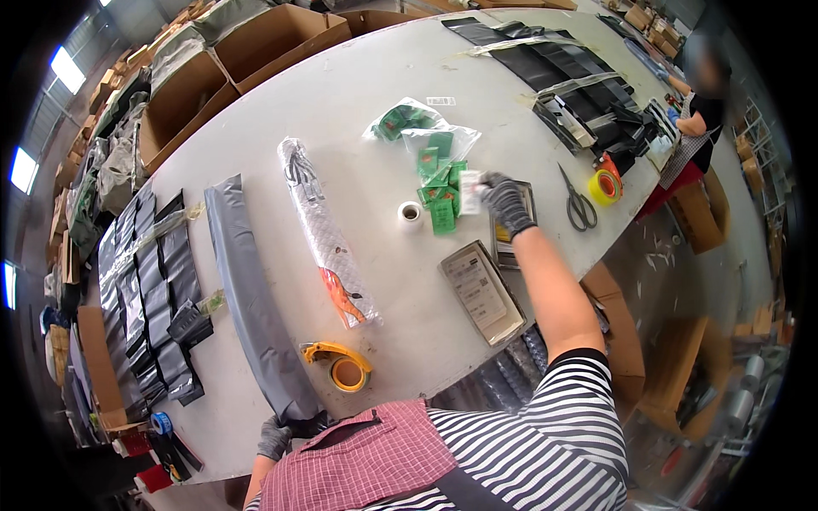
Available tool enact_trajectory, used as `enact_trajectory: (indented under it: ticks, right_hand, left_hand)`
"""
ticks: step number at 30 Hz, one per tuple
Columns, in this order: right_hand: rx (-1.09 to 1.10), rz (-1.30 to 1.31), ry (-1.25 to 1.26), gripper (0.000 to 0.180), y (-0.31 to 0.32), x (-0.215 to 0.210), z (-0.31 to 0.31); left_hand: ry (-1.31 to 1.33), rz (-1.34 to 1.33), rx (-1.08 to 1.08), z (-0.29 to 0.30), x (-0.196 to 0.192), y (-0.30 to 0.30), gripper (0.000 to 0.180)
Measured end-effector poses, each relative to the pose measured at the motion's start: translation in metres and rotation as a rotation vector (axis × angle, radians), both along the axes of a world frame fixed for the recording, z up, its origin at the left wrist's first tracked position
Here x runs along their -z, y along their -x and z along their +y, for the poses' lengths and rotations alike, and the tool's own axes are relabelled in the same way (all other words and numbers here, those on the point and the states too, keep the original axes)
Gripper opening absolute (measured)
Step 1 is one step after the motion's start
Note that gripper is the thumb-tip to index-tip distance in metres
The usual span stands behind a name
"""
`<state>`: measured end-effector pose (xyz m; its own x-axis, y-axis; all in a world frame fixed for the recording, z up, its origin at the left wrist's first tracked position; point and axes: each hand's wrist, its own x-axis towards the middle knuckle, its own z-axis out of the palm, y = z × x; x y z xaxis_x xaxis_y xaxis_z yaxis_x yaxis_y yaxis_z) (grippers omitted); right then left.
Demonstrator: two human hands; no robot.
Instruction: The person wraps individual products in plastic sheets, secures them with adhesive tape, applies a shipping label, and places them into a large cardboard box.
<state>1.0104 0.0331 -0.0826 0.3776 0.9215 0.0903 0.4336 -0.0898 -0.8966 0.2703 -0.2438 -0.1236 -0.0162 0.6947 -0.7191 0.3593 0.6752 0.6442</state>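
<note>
My right hand, in a dark grey knit glove, is closed on a small white printed label, slightly blurred, beside several green packets. Below that arm is a shallow box with printed labels; another box lies partly under my wrist. My left hand, also gloved, grips the near end of a long grey plastic bag at the table's front edge; its fingertips are partly hidden. Between the hands lies a clear-wrapped roll with a white quilted pattern and an orange giraffe print.
An orange tape dispenser and a white roll stand on the table. Scissors and yellow tape lie right. Dark bags are stacked left and far right. A co-worker stands beyond; cartons line the far edge.
</note>
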Motion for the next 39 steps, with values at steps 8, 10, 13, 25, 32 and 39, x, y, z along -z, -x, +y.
enact_trajectory:
  ticks: [8,10,13,25,32,39]
  right_hand:
    - [0.109,-0.614,0.516,0.023,0.086,0.045,0.034]
    - [0.123,-0.521,0.507,0.021,0.099,0.042,0.035]
    - [0.136,-0.45,0.409,0.027,0.126,0.034,0.039]
    - [-0.318,0.559,0.253,0.024,0.27,-0.089,-0.155]
    - [-0.542,0.818,0.813,0.013,0.46,-0.089,-0.273]
    - [-0.236,0.847,0.87,0.002,0.527,0.008,-0.303]
  left_hand:
    - [-0.017,0.154,0.072,0.0,-0.026,-0.013,0.038]
    - [-0.026,0.151,0.07,-0.004,-0.031,-0.016,0.039]
    - [-0.073,0.231,0.108,-0.017,-0.031,-0.009,0.034]
    - [-0.09,0.044,0.264,-0.014,-0.019,0.004,0.043]
    - [-0.208,-0.046,0.363,-0.017,-0.012,0.014,0.041]
    - [-0.193,-0.203,0.378,-0.007,-0.032,0.01,0.039]
